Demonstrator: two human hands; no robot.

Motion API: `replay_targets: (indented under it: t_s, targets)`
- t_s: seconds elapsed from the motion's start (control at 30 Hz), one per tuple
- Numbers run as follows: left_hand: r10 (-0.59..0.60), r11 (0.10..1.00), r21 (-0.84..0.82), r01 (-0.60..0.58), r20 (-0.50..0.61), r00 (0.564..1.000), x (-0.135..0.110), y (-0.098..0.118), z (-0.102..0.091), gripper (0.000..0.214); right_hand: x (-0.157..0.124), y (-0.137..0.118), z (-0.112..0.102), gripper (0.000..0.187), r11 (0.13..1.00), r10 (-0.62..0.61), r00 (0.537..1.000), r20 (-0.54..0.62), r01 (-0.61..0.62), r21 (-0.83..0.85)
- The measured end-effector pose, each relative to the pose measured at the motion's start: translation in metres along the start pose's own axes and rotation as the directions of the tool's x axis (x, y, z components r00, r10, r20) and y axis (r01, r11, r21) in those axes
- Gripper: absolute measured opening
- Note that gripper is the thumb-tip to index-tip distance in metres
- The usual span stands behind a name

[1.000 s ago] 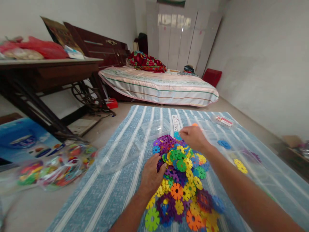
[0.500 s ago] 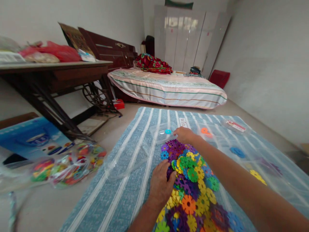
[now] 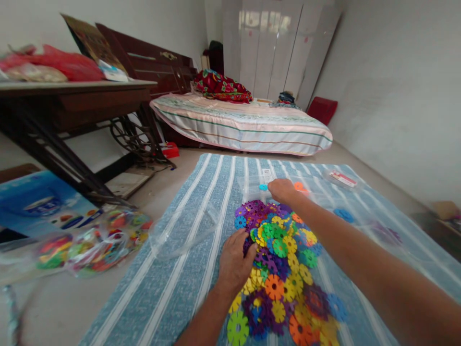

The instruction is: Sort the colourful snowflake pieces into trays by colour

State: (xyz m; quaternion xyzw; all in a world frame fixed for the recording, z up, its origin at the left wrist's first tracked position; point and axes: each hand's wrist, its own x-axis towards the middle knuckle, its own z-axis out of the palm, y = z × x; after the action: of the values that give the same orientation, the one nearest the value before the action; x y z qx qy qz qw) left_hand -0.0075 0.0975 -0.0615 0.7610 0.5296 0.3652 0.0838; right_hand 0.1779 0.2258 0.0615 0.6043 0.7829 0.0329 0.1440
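A heap of colourful slotted plastic discs (image 3: pixel 274 287), in purple, yellow, green, orange and blue, covers the middle of the striped cloth. My left hand (image 3: pixel 235 254) rests at the heap's left side, fingers laid on the edge pieces and thumb apart, gripping nothing. Beyond the heap, my right hand (image 3: pixel 283 190) is closed on the side of a clear plastic box (image 3: pixel 249 190). One light-blue disc (image 3: pixel 263 187) shows in that box, just left of my fingers. Orange pieces (image 3: pixel 299 187) lie in a clear container right behind this hand.
Another clear box (image 3: pixel 183 233) sits left of the heap. Farther right are containers with a blue piece (image 3: pixel 344 215) and purple pieces (image 3: pixel 387 233), plus a labelled box (image 3: pixel 342 179). Bagged pieces (image 3: pixel 97 250) lie on the floor. A sewing-machine table (image 3: pixel 82 98) and bed (image 3: pixel 245 127) stand beyond.
My right hand has drawn the clear box with the light-blue disc to the right, towards the orange pieces. My left hand stays at the heap. The camera view has shifted slightly.
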Motion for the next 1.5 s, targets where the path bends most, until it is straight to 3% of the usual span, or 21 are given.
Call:
replay_targets:
  t_s: [0.23, 0.47, 0.63, 0.77, 0.9, 1.17, 1.5]
  targets:
    - [-0.020, 0.999, -0.025, 0.022, 0.069, 0.997, 0.008, -0.001, -0.001, 0.033, -0.029, 0.007, -0.004, 0.033, 0.999, 0.036, 0.999, -0.028, -0.036, -0.009]
    - [-0.035, 0.999, -0.026, 0.037, 0.086, 0.996, 0.012, 0.000, -0.001, 0.035, -0.118, 0.006, -0.005, 0.028, 1.000, -0.010, 0.998, 0.057, 0.009, 0.024]
    - [-0.036, 0.998, -0.037, 0.041, 0.120, 0.992, 0.014, 0.002, -0.005, 0.036, -0.192, 0.004, 0.026, 0.028, 0.996, 0.001, 0.961, 0.278, -0.024, 0.080]
    - [-0.042, 0.998, -0.042, 0.048, 0.117, 0.992, 0.014, 0.004, -0.006, 0.036, -0.228, 0.000, 0.062, 0.029, 0.985, 0.028, 0.947, 0.320, -0.080, 0.152]
    - [-0.041, 0.998, -0.040, 0.047, 0.128, 0.991, 0.014, 0.005, -0.006, 0.037, -0.243, -0.003, 0.083, 0.027, 0.966, 0.035, 0.967, 0.252, -0.098, 0.240]
    - [-0.025, 0.999, -0.036, 0.028, 0.098, 0.995, 0.014, 0.004, -0.005, 0.033, -0.256, -0.004, 0.095, 0.028, 0.907, 0.169, 0.961, 0.220, -0.239, 0.347]
    - [-0.022, 1.000, -0.017, 0.023, 0.081, 0.996, 0.011, 0.001, -0.004, 0.033, -0.262, -0.009, 0.112, 0.030, 0.862, 0.220, 0.957, 0.191, -0.283, 0.422]
